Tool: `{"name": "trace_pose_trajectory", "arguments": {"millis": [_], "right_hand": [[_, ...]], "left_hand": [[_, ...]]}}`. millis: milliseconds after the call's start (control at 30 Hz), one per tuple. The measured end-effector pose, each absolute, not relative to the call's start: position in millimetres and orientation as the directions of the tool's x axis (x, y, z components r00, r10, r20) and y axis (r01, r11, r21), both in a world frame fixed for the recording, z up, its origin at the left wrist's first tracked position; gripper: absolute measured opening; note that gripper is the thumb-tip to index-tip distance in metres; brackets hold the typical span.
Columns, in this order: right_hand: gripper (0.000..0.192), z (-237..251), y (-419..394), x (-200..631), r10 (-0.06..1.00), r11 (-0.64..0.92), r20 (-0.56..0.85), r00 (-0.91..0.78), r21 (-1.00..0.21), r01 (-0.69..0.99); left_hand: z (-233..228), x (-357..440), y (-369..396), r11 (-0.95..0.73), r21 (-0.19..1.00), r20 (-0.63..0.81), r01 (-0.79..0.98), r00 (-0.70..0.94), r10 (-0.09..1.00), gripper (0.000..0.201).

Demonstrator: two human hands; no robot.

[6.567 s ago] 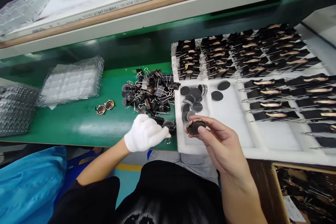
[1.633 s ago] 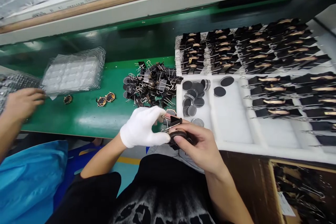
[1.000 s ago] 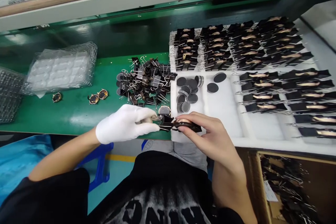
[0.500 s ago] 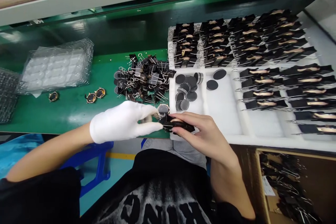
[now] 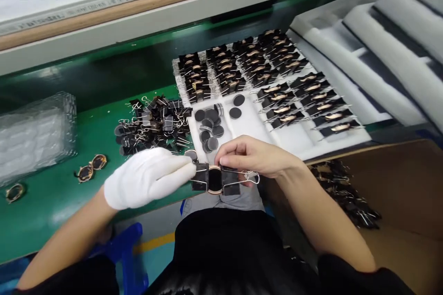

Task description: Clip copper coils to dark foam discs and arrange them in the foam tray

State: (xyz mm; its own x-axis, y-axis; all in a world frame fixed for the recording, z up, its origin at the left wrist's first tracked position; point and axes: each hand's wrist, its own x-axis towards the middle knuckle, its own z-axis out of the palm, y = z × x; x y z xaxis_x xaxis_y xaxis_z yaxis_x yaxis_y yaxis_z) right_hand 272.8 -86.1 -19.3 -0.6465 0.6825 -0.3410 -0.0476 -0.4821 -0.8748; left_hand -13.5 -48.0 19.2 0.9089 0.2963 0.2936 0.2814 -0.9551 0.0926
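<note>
My left hand (image 5: pixel 148 177), in a white glove, has its fingertips closed at the left black binder clip (image 5: pixel 200 186). My bare right hand (image 5: pixel 254 156) pinches the top of a round gold-rimmed piece with a dark face (image 5: pixel 215 179), beside the right binder clip (image 5: pixel 231 189). The two clips grip opposite sides of this piece, with wire handles lying across them. Just beyond the left fingertips, a grey disc (image 5: pixel 190 154) is partly covered. Loose dark discs (image 5: pixel 212 144) lie behind my hands in the white foam tray (image 5: pixel 251 122).
A heap of binder clips (image 5: pixel 155 122) lies on the green table (image 5: pixel 44 214). Left of it are round gold-rimmed pieces (image 5: pixel 85 174) and stacked clear plastic trays (image 5: pixel 38 133). Rows of clipped pieces (image 5: pixel 224 71) fill much of the foam tray. A cardboard box (image 5: pixel 398 184) with clips stands right.
The held piece has turned so that its round face and both clips show. My view has swung to the right, bringing stacked foam trays into sight.
</note>
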Motion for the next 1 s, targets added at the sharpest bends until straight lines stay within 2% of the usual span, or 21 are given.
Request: {"name": "trace_pose_trajectory", "arguments": {"millis": [100, 233, 333, 400, 467, 533, 600, 667, 733, 1000], "right_hand": [[0.043, -18, -91, 277, 0.680, -0.503, -0.357, -0.640, -0.862, -0.054], [0.048, -14, -96, 281, 0.635, -0.497, -0.395, -0.664, -0.867, 0.041], [0.033, -2, -102, 299, 0.713, -0.294, -0.376, -0.592, -0.927, 0.235], [0.025, 11, -106, 326, 0.815, -0.070, -0.263, -0.516, -0.929, 0.364], [0.024, 21, -109, 362, 0.884, 0.132, -0.134, -0.448, -0.847, 0.515], [0.023, 23, -110, 398, 0.926, 0.256, -0.043, -0.376, -0.660, 0.706], [0.019, 16, -108, 428, 0.951, 0.288, 0.028, -0.309, -0.455, 0.843], [0.017, 4, -107, 446, 0.948, 0.316, 0.058, -0.314, -0.311, 0.896], [0.017, -9, -106, 456, 0.938, 0.346, 0.059, -0.342, -0.250, 0.904], [0.019, -28, -104, 472, 0.934, 0.356, 0.044, -0.354, -0.154, 0.922]], "left_hand": [[3, -8, -47, -0.985, -0.008, 0.401, 0.172, 0.903, 0.155, 0.036], [-2, 6, -50, -0.989, -0.024, 0.434, 0.147, 0.892, 0.123, 0.042], [-1, 5, -51, -0.991, -0.017, 0.431, 0.133, 0.895, 0.112, 0.051], [-4, -3, -51, -0.989, -0.008, 0.444, 0.149, 0.886, 0.130, 0.061], [-9, -15, -48, -0.982, 0.015, 0.457, 0.188, 0.872, 0.174, 0.076], [-15, -24, -46, -0.969, 0.052, 0.452, 0.241, 0.859, 0.238, 0.086], [-18, -28, -44, -0.954, 0.089, 0.432, 0.287, 0.852, 0.297, 0.089], [-21, -29, -44, -0.939, 0.120, 0.420, 0.322, 0.841, 0.342, 0.088], [-22, -27, -44, -0.931, 0.139, 0.415, 0.337, 0.834, 0.364, 0.088], [-24, -27, -46, -0.906, 0.149, 0.352, 0.395, 0.835, 0.422, 0.083]]}}
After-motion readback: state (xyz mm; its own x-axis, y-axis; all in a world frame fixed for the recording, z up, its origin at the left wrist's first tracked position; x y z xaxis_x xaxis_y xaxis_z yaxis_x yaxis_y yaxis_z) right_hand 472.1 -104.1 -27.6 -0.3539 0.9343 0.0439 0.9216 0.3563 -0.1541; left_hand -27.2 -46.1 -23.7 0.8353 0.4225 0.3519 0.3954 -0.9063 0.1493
